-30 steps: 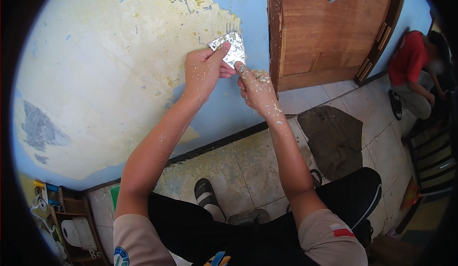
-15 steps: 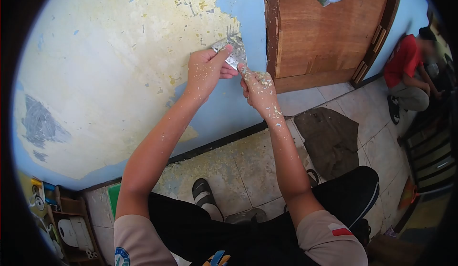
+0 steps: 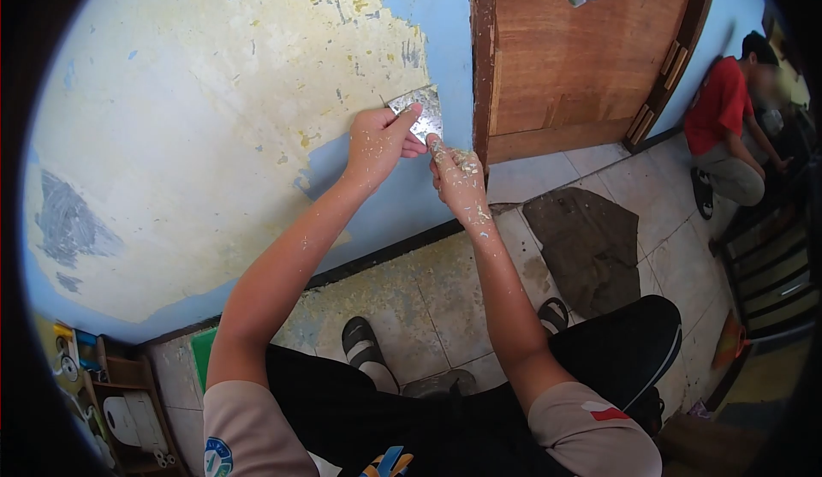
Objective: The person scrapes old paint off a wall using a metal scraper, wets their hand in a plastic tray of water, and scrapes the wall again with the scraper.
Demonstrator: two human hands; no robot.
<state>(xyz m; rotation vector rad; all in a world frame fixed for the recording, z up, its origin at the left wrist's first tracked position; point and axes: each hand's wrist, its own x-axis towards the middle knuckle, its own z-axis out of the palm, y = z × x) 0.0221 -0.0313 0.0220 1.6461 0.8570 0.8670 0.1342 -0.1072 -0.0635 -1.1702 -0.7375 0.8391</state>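
Note:
A metal scraper (image 3: 425,116) with a wide, speckled blade lies against the wall (image 3: 214,117), close to the ragged border between blue paint and the bare yellowish layer. My left hand (image 3: 380,145) pinches the blade's left side, thumb on top. My right hand (image 3: 460,179) is closed around the lower end, its thumb near the blade's base; the handle is hidden in the fingers. Paint flakes stick to both hands and forearms, more thickly on the right.
A wooden door (image 3: 582,57) stands right of the wall. Below it a dark brown cloth (image 3: 586,250) lies on the flake-strewn tiles (image 3: 385,306). A person in a red shirt (image 3: 721,109) crouches at right. A small wooden shelf (image 3: 128,400) is at lower left.
Both hands and the scraper have moved down along the wall, uncovering scraped marks above the blade. The view has shifted slightly.

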